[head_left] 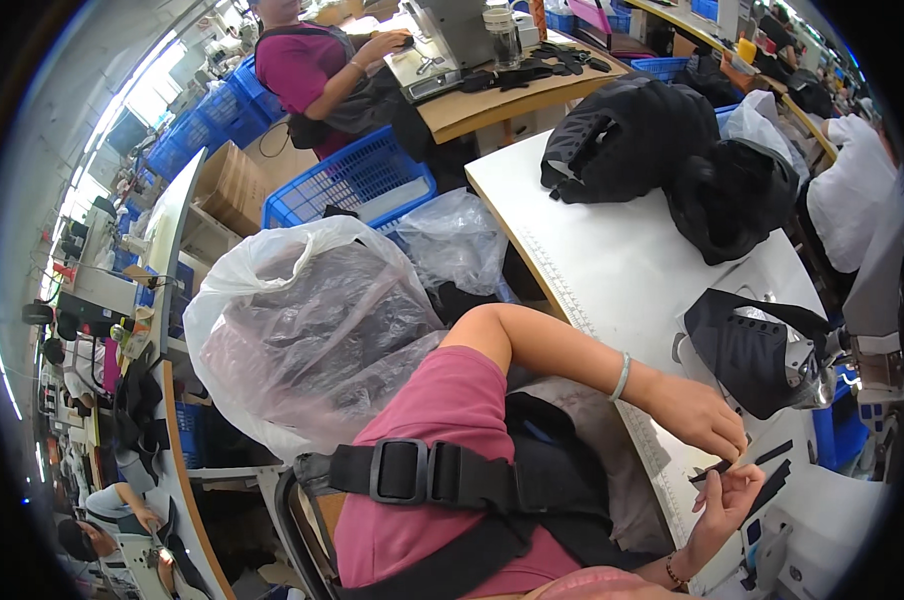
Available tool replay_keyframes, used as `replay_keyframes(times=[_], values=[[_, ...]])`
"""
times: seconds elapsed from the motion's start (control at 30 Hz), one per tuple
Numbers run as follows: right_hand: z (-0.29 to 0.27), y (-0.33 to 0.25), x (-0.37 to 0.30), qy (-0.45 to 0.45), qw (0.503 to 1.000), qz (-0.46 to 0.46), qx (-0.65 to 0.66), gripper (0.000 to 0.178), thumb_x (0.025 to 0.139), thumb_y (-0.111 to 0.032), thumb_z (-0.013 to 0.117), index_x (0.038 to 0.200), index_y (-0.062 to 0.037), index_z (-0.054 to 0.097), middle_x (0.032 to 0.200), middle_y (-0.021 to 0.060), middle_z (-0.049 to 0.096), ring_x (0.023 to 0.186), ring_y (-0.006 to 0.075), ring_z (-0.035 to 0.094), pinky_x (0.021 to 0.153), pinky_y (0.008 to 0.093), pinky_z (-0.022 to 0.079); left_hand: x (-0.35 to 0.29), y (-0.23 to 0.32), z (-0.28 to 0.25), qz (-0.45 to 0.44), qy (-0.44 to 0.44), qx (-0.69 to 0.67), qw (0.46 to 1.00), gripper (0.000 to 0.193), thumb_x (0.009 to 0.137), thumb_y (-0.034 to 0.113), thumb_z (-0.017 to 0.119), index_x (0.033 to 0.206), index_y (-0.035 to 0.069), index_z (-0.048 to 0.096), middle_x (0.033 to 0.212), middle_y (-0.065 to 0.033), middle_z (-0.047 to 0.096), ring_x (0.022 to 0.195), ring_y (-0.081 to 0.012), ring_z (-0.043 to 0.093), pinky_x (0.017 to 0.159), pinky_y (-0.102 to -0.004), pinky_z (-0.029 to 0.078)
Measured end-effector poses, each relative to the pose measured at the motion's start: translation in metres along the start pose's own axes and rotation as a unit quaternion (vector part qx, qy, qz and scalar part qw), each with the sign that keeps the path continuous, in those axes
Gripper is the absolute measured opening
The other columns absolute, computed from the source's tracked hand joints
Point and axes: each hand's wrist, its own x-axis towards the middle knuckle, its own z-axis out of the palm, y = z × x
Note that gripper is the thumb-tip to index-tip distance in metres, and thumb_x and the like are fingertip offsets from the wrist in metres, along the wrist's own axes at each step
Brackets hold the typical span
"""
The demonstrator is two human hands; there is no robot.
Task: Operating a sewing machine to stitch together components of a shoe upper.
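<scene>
Pinched a small black piece (710,471) in closed fingertips of left hand (687,415) and right hand (727,498), lower right, with loose black strips (770,487) slanting up-right just beside the latter.

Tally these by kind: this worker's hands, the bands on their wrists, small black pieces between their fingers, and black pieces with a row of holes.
Hands (left hand, right hand): 2
Wrist bands (pale bangle, dark bracelet): 2
Small black piece between the fingers: 1
Black piece with holes: 1
Total: 6
</scene>
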Motion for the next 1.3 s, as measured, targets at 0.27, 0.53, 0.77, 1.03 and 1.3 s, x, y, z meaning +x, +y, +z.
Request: replay_keyframes(times=[0.27, 0.53, 0.77, 1.03, 1.3], values=[[-0.005, 0.011, 0.011, 0.024, 0.989, 0.042, 0.136, 0.012, 0.091, 0.000, 0.052, 0.102, 0.0019, 0.049, 0.080, 0.0065, 0.055, 0.051, 0.0041, 0.045, 0.041, 0.0165, 0.037, 0.014, -0.003, 0.000, 0.022, 0.064, 0.068, 0.995, 0.020, 0.079, 0.010, 0.062, 0.097, 0.005, 0.055, 0.100, -0.0082, 0.055, 0.083, -0.0228, 0.059, 0.062, -0.0309, 0.052], [-0.001, 0.018, 0.014, 0.073, 0.989, -0.068, 0.106, 0.010, 0.093, -0.003, 0.052, 0.101, 0.0032, 0.053, 0.080, 0.0063, 0.056, 0.055, 0.0065, 0.050, 0.044, 0.0195, 0.042, 0.019, 0.009, 0.007, -0.184, 0.096, -0.137, 0.968, 0.012, 0.084, 0.009, 0.063, 0.093, 0.006, 0.055, 0.085, -0.0070, 0.056, 0.076, -0.0243, 0.058, 0.061, -0.0333, 0.049], [0.012, 0.007, 0.021, 0.066, 0.991, -0.086, 0.077, 0.011, 0.093, -0.001, 0.051, 0.102, 0.0036, 0.054, 0.081, 0.0068, 0.057, 0.055, 0.0072, 0.050, 0.046, 0.0199, 0.043, 0.020, 0.014, -0.003, -0.263, 0.106, -0.183, 0.941, 0.012, 0.083, 0.006, 0.064, 0.091, 0.004, 0.056, 0.085, -0.0057, 0.057, 0.074, -0.0206, 0.059, 0.060, -0.0321, 0.049], [0.028, 0.004, 0.045, 0.088, 0.990, -0.085, 0.068, 0.016, 0.088, 0.005, 0.058, 0.103, 0.0012, 0.055, 0.096, 0.0088, 0.057, 0.072, 0.0106, 0.058, 0.057, 0.0228, 0.050, 0.016, 0.007, -0.014, -0.399, 0.158, -0.162, 0.888, 0.014, 0.083, 0.006, 0.066, 0.096, 0.006, 0.067, 0.087, -0.0069, 0.065, 0.075, -0.0169, 0.065, 0.066, -0.0270, 0.052], [0.033, 0.000, 0.054, 0.031, 0.985, -0.093, 0.139, 0.012, 0.090, -0.001, 0.059, 0.101, 0.0021, 0.056, 0.081, 0.0056, 0.061, 0.066, 0.0087, 0.060, 0.059, 0.0222, 0.051, 0.021, 0.010, -0.027, -0.487, 0.148, -0.282, 0.813, 0.016, 0.090, 0.003, 0.059, 0.104, 0.000, 0.066, 0.084, -0.0024, 0.065, 0.070, -0.0041, 0.057, 0.060, -0.0184, 0.047]])
